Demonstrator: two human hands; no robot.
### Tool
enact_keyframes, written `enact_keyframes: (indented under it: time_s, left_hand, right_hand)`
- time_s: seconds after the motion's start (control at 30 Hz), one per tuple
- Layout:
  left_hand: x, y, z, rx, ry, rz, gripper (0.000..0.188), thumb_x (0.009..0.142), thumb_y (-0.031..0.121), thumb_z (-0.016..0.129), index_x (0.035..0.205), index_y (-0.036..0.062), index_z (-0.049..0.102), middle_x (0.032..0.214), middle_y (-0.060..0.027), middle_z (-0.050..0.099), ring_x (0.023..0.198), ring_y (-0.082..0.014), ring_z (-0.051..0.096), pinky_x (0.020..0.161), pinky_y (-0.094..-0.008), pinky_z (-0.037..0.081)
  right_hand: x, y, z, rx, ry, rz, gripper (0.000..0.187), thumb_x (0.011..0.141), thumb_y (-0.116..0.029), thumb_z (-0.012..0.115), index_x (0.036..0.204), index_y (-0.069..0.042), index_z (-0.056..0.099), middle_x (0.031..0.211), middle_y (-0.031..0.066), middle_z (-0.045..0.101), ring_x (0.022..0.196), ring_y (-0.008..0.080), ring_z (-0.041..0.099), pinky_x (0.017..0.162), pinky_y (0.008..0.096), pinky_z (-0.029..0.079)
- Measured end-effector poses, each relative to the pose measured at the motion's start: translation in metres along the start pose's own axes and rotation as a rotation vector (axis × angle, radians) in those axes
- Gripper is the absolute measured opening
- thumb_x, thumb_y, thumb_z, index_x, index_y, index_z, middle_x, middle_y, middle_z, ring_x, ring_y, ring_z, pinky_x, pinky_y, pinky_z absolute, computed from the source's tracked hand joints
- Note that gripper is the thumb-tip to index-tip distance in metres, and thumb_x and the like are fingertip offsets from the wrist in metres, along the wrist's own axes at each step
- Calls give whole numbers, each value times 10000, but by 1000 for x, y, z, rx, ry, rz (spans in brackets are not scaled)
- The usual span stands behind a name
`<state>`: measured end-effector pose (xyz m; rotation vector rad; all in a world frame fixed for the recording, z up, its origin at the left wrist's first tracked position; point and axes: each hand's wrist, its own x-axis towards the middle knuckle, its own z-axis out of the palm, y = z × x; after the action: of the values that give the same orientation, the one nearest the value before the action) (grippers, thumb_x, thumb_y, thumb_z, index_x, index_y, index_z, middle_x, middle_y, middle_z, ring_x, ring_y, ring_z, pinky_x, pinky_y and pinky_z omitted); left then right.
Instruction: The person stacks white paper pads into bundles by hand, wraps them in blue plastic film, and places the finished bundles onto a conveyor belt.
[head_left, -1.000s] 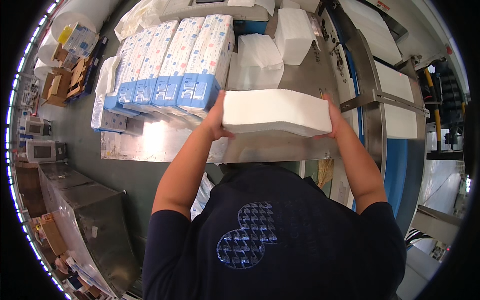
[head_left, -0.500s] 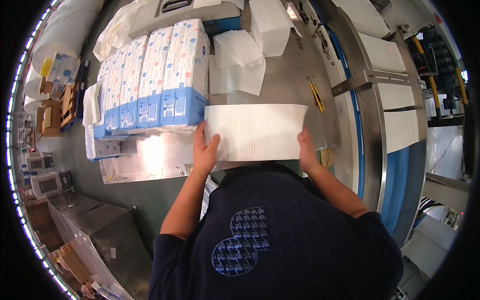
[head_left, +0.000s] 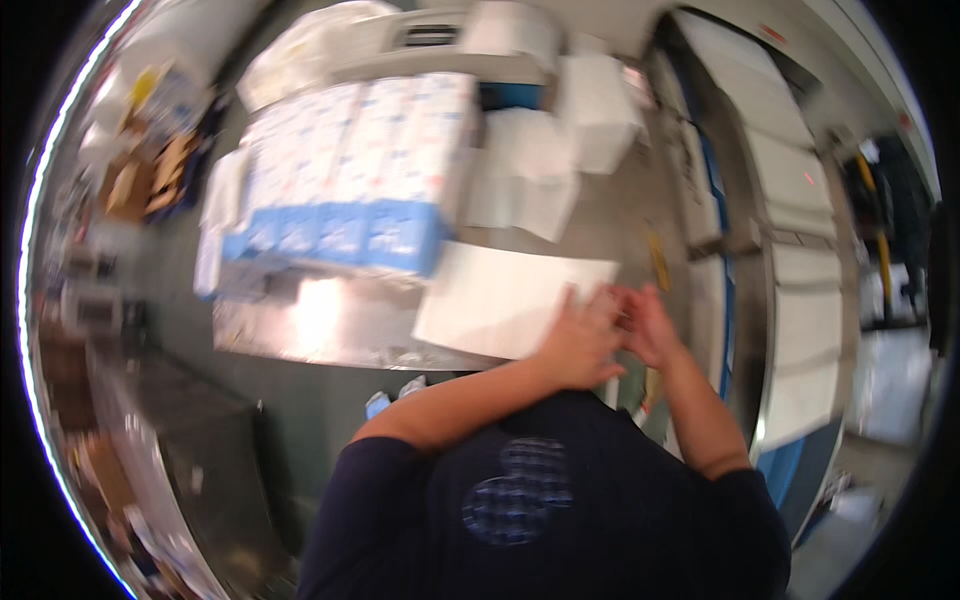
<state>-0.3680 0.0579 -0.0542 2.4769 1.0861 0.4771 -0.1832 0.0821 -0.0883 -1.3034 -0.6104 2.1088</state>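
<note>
A thick stack of white folded paper sheets (head_left: 490, 295) lies at the near edge of the metal table, turned a little askew. My left hand (head_left: 580, 345) reaches across to the right end of the stack, its fingers stretched out and overlapping that end. Beside it, just past the stack's end, is my right hand (head_left: 648, 328), its fingertips close to the left hand's fingers. Motion blur smears both hands, and whether the right fingers hold anything cannot be made out.
Several white and blue paper packs (head_left: 350, 175) stand at the left of the metal table (head_left: 370, 325). Behind the stack lie loose white sheets (head_left: 525, 170) and a white paper block (head_left: 598, 115). A yellow cutter knife (head_left: 658, 262) lies right. Further right, a conveyor channel carries white paper stacks (head_left: 805, 300).
My left hand has left the stack's left end and crossed to its right end, near my right hand. The stack now sits slightly turned. The whole view has shifted and blurred.
</note>
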Motion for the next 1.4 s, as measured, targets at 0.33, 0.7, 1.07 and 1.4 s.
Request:
enact_keyframes:
  time_s: [0.33, 0.7, 1.07, 1.4]
  left_hand:
    - [-5, 13, 15, 93, -56, -179, 483, 712, 496, 577, 1014, 119, 603, 1409, -166, 239, 1311, -377, 161, 1011, -597, 116]
    - [-9, 12, 18, 154, 34, -192, 445, 698, 432, 604, 1055, 166, 598, 1378, -137, 315, 1290, -326, 240, 1018, -538, 173]
    - [-12, 11, 15, 163, 19, -182, 429, 703, 422, 600, 1054, 177, 593, 1381, -134, 310, 1292, -325, 234, 1021, -533, 165]
    - [-12, 9, 15, 141, -14, -195, 430, 712, 420, 597, 1061, 168, 583, 1386, -132, 298, 1302, -323, 212, 1026, -534, 158]
  right_hand:
    - [97, -132, -14, -133, 254, -206, 237, 859, -223, 498, 1070, -141, 568, 883, 2, 579, 674, 77, 520, 544, 195, 416]
    - [185, -178, -30, 179, 465, -146, 282, 777, -105, 468, 1022, -174, 589, 763, -43, 547, 685, 109, 500, 550, 207, 353]
    - [145, -256, -1, 147, 51, -540, 299, 833, -75, 436, 1113, -121, 528, 1006, 4, 577, 918, 149, 529, 770, 326, 407]
    - [189, -263, 47, -850, 651, -628, 733, 603, -279, 742, 1189, 26, 424, 1126, 192, 520, 978, 279, 556, 833, 330, 450]
